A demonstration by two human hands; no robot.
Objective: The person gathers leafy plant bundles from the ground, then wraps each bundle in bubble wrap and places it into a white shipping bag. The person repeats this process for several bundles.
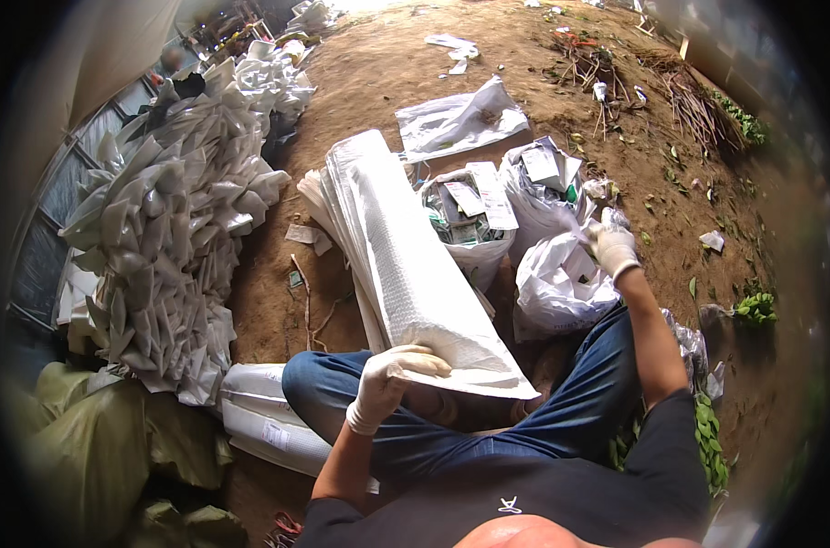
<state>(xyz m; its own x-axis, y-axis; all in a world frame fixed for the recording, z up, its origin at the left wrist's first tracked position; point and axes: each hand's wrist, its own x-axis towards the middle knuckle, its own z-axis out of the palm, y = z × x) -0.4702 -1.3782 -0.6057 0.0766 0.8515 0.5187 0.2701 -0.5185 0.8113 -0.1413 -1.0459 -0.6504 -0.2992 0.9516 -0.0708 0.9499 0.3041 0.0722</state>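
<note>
My left hand, in a white work glove, grips the near open end of a long white woven sack lying on a stack of similar sacks. My right hand, also gloved, is at the upper edge of a white plastic bag by my right knee; whether its fingers pinch the plastic is unclear. Beyond that bag, a white sack holds boxes and packets. Another open sack, beside the stack, holds small green and white packets with printed papers on top.
A tall heap of folded white bags stands at left, above olive-green sacks. A flat white sack lies on the dirt floor ahead. Bundled twigs and leafy cuttings lie at right. White packages touch my left knee.
</note>
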